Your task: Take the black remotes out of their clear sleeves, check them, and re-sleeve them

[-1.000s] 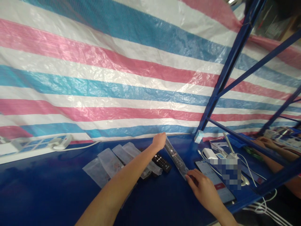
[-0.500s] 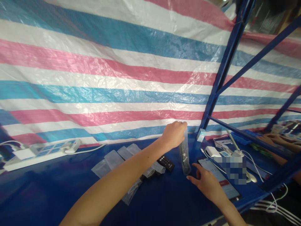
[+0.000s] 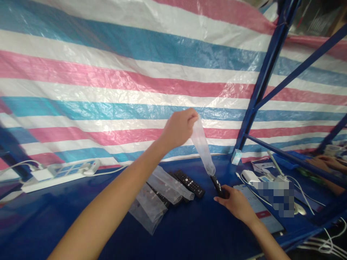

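Note:
My left hand (image 3: pixel 182 124) is raised in front of the striped sheet, its fingers pinching the top of a clear plastic sleeve (image 3: pixel 202 146). The sleeve hangs down to the right, and a black remote (image 3: pixel 217 186) sticks out of its lower end. My right hand (image 3: pixel 234 202) grips the lower end of that remote just above the blue table. To the left, a bare black remote (image 3: pixel 189 183) lies beside several clear sleeves (image 3: pixel 165 186), with dark remotes partly visible under or in them. My left forearm hides part of this pile.
A white power strip (image 3: pixel 62 175) with cables lies at the left. A tablet (image 3: pixel 261 213), chargers and cables (image 3: pixel 251 177) are at the right, near a small box (image 3: pixel 236 157) and a blue metal frame (image 3: pixel 257 90). Another person's hands (image 3: pixel 325 166) show at far right.
My left hand has moved up and left, drawing the sleeve mostly off the remote. My right hand, open before, has closed on the remote's lower end.

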Available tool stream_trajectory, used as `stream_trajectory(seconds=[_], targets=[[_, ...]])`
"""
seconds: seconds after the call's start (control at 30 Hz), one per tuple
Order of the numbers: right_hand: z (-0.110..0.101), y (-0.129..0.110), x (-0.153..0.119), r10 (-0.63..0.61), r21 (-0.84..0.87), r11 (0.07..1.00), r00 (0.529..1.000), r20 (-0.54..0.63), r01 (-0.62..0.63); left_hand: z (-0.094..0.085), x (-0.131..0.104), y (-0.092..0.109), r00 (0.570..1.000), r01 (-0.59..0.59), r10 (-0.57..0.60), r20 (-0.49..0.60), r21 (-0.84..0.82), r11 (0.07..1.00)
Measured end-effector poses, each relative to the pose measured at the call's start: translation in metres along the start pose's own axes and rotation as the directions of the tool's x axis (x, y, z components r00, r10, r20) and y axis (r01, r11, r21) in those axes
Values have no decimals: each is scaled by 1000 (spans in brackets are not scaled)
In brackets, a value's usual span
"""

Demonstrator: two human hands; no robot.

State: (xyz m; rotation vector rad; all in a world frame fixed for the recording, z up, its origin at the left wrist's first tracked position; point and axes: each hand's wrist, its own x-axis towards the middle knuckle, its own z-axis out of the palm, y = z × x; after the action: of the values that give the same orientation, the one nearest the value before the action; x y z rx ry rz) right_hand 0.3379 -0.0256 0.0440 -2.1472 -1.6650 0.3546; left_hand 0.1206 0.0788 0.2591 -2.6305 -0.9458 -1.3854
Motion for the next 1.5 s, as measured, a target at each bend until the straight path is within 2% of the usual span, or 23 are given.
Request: stream_trajectory(seconds=[0.07,0.13,0.17,0.23,0.33,0.43,0.5,0.6,0.7,0.8,0.87,0.9,0.97,1.07,1.23,1.3,1.4,1.5], targets=[[-4,-2,4,12,-67,998,1000,4,-11,-11,-7,-35,988,117,-126,-86,-107,987],[-8,-6,11,21,-163,986,1000,20,-18,-10,-22,-73,947,291,-311,-75,-198,936],[-10,-8,15,30,-212,977,999,30,-23,-4,-33,-90,914,393,-405,-22,-199,898],[-13,-15,25,56,-283,958,997,47,-41,14,-57,-118,829,553,-533,171,-101,827],[-13,-27,39,81,-320,946,995,60,-58,48,-91,-139,762,603,-578,292,6,798],[-9,-40,49,92,-347,936,994,56,-67,74,-114,-143,720,592,-599,350,139,793],[-5,-46,53,100,-363,929,994,46,-76,82,-122,-143,693,573,-620,367,242,783],[0,-51,54,114,-379,920,993,28,-95,86,-128,-136,665,530,-655,358,391,752],[3,-49,52,120,-384,918,993,20,-103,86,-128,-116,688,469,-653,317,492,733],[3,-44,50,106,-376,923,994,37,-85,88,-127,-78,762,354,-564,318,525,774],[2,-41,49,82,-362,931,995,63,-54,92,-128,-48,829,200,-421,367,509,837],[1,-39,49,66,-354,935,995,76,-35,95,-130,-32,842,151,-367,395,481,863],[0,-37,48,40,-340,940,994,97,-5,104,-135,-5,840,114,-314,444,421,900],[-2,-37,47,36,-337,942,993,110,3,120,-142,21,793,135,-335,508,389,911],[-3,-37,41,65,-346,938,994,93,-29,138,-141,32,691,15,-316,650,424,906],[-3,-34,34,74,-347,937,995,71,-45,142,-140,31,675,-26,-299,674,426,904],[-8,-26,18,79,-342,938,996,30,-64,144,-141,32,696,-73,-248,674,410,909],[-18,-15,-4,82,-331,939,995,-57,-97,144,-146,38,766,-223,-63,639,357,907]])
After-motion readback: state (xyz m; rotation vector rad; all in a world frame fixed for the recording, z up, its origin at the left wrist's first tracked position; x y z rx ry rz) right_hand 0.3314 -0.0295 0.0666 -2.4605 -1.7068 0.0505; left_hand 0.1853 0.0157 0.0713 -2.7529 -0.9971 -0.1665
